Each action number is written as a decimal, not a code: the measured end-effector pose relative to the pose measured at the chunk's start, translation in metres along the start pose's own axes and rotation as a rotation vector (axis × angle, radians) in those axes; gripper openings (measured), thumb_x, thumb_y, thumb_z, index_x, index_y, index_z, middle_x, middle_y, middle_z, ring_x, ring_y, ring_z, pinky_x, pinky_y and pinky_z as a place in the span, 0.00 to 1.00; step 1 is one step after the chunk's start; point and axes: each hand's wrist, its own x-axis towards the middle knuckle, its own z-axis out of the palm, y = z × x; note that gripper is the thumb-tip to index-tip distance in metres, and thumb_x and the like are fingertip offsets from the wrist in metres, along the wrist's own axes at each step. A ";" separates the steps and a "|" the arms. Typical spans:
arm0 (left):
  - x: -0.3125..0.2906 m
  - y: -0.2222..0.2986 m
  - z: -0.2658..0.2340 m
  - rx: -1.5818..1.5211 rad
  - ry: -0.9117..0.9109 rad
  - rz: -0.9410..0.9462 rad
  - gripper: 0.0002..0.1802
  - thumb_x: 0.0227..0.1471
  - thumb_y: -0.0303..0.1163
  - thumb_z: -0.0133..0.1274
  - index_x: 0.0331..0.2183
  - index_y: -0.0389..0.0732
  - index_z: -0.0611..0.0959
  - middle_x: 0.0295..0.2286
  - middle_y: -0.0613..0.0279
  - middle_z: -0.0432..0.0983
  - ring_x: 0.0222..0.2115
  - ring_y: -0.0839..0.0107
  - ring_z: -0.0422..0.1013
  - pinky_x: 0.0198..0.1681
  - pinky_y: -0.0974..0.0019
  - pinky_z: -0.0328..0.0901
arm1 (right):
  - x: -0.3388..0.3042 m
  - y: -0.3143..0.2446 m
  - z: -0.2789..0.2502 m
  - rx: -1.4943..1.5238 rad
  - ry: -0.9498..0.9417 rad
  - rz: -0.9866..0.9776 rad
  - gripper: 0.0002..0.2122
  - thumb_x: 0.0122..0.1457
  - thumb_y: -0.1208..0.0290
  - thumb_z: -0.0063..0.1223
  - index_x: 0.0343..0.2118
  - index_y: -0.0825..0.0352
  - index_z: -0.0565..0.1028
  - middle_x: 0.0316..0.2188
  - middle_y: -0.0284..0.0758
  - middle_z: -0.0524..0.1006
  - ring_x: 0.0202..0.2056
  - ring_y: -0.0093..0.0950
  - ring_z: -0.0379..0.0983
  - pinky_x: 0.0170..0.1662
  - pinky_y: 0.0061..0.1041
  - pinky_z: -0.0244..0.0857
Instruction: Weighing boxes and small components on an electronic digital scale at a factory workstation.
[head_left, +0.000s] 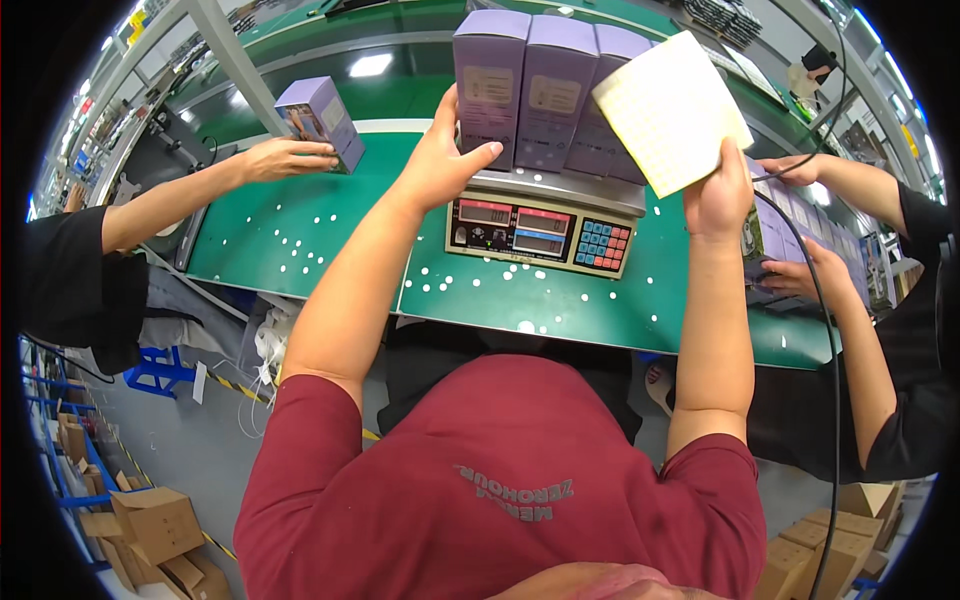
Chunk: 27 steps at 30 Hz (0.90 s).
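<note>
Three purple boxes (pixel 545 90) stand upright in a row on a scale (pixel 545 225). The left hand (pixel 440 160) presses open against the leftmost box, thumb across its front. The right hand (pixel 718 195), just right of them, pinches a pale sheet (pixel 670 110), seemingly labels, over the green surface (pixel 300 240).

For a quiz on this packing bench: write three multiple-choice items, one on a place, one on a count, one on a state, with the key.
1. Where do the upright purple boxes stand?
A. on the weighing scale
B. on the floor
C. in a cardboard carton

2. How many purple boxes stand on the scale?
A. one
B. three
C. six

3. What does the right hand do?
A. hangs empty
B. presses the scale's keys
C. holds a pale yellow label sheet

Key: 1 A, they sit on its platform; 2 B, three stand side by side; 3 C, its fingers grip the sheet's lower edge, while the left hand touches the leftmost box.
</note>
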 end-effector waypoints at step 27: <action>-0.156 0.059 0.004 0.135 -0.071 0.084 0.07 0.56 0.19 0.60 0.37 0.35 0.88 0.32 0.54 0.86 0.32 0.62 0.82 0.38 0.63 0.75 | -0.128 -0.010 0.048 -0.848 -0.909 -0.481 0.09 0.51 0.79 0.66 0.36 0.67 0.80 0.34 0.37 0.80 0.36 0.37 0.76 0.41 0.33 0.69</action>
